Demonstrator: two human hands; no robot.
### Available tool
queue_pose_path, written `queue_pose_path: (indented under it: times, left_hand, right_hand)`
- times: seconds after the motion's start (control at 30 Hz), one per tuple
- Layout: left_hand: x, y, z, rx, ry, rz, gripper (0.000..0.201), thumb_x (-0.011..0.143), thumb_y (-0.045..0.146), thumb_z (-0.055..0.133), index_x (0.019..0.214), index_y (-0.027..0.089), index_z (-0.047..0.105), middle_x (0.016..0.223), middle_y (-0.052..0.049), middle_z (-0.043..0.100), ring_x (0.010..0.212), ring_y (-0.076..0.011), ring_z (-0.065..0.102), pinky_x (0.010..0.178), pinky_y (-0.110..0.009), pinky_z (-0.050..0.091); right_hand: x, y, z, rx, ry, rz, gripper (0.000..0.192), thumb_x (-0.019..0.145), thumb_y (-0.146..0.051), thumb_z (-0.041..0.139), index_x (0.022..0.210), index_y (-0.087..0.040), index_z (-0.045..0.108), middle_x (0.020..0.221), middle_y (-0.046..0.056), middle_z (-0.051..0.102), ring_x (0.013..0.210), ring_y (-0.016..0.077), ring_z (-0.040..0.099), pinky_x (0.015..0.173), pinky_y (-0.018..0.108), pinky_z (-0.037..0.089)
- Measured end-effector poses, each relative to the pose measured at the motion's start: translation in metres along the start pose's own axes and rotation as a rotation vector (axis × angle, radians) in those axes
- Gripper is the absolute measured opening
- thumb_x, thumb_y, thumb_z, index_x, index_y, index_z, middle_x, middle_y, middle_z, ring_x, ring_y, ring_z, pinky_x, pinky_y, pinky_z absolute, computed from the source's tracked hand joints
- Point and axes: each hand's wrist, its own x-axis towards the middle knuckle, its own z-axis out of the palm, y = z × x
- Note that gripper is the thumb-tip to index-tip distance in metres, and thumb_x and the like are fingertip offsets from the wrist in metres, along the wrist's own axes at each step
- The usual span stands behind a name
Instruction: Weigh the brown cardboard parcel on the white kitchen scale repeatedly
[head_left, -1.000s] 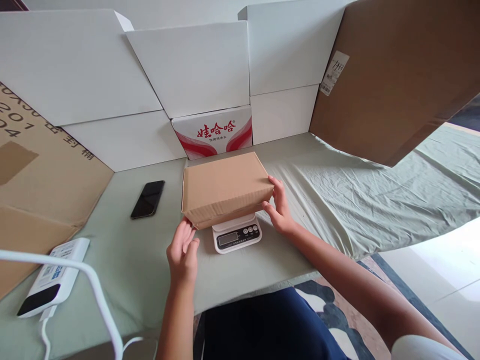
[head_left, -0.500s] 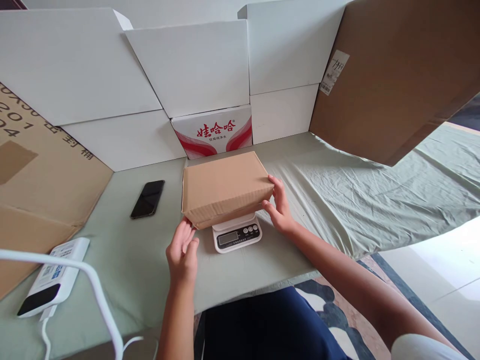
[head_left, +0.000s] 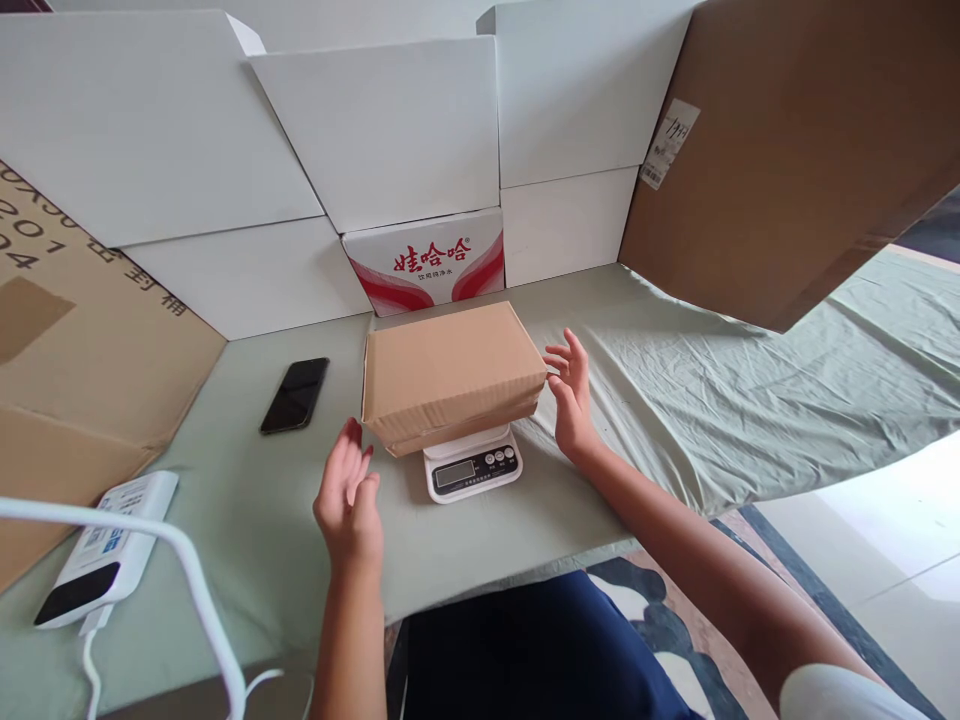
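Both your hands are hovering open beside the closed brown cardboard box [head_left: 452, 375]: left hand [head_left: 347, 502] near its front-left corner, right hand [head_left: 572, 395] just off its right end. It is resting unheld on the small white digital scale [head_left: 472, 467]; reading the display is remaining.

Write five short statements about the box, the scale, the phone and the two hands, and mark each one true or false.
1. The brown cardboard box sits on the white kitchen scale. True.
2. The right hand grips the box by its end. False: it is open, fingers spread, just clear of the box's right end.
3. The left hand holds nothing. True: it is open, near the box's front left corner, not touching it.
4. The black phone lies on top of the box. False: it lies flat on the green cloth, left of the box.
5. The white power bank rests beside the right hand. False: it lies at the far left, with a white cable by it.
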Motion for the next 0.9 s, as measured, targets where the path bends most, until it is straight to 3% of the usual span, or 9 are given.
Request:
queue_pose_path:
  times: [0.67,0.9]
  left_hand:
    - [-0.0042,0.0029,0.0044,-0.013,-0.016,-0.025,0.065,0.082,0.021,0.062,0.147,0.019,0.056,0.156,-0.016,0.051,0.145,-0.0355,0.047,0.116,-0.05,0.043]
    - [-0.0045,-0.0014,0.0029,-0.012,-0.012,-0.009,0.064,0.082,0.019,0.063,0.146,0.017,0.058,0.154,-0.019,0.052,0.144,-0.0369,0.049,0.116,-0.053,0.043]
  right_hand:
    - [0.0003,-0.0046,-0.0006,0.058,-0.038,0.035,0.059,0.097,-0.057,0.047,0.15,-0.033,0.042,0.134,0.01,0.054,0.123,0.03,0.057,0.106,0.054,0.05]
    - [-0.0003,-0.0068,-0.0004,0.045,-0.052,0.023,0.056,0.099,-0.053,0.043,0.151,-0.031,0.04,0.134,0.011,0.052,0.124,0.0299,0.057,0.107,0.054,0.048]
